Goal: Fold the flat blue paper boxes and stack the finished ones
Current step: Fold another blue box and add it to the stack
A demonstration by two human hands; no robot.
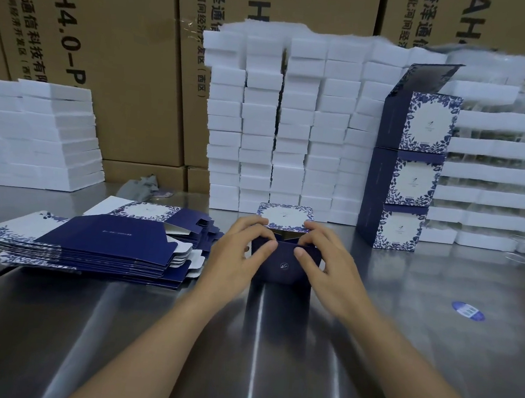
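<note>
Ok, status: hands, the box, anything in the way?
Both busy: left grip and right grip hold the half-folded box, thumbs on its front flap. Three finished boxes stacked right, flat blanks left. Nothing blocking the stack.

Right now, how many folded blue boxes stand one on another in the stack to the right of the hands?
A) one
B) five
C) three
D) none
C: the stack shows three folded boxes one on another, the top one with its flap up. A separate box sits between the left hand and the right hand, which hold it.
</note>
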